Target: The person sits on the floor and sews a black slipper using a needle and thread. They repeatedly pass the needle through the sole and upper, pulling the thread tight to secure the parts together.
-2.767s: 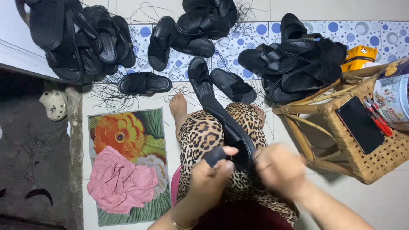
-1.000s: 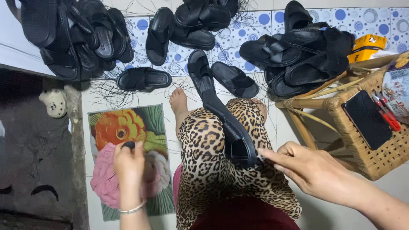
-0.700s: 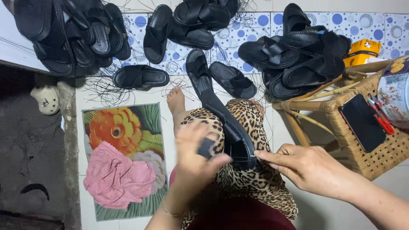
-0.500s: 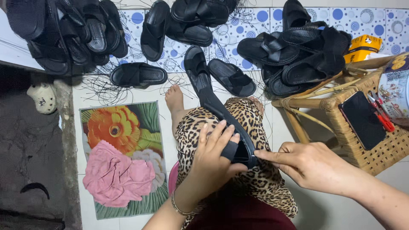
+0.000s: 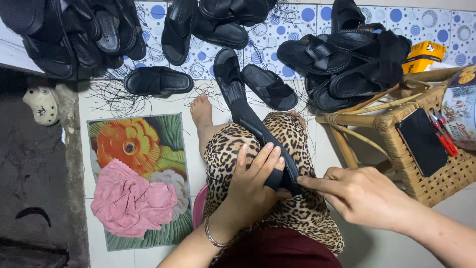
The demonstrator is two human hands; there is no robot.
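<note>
Both hands clamp the black sandal [image 5: 258, 131] on the lap: left hand [image 5: 253, 186] steadies at 9 o'clock while right hand [image 5: 362, 196] should press its strap [image 5: 274, 177] squarely.

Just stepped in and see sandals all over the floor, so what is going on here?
A person sits on the floor with a long black sandal lying along their leopard-print lap. The left hand presses a strap piece against its near end, and the right hand pinches the same spot from the other side. Piles of black sandals lie ahead on the tiles, a wicker stool stands to the right, and a pink cloth rests on a flowered mat.
</note>
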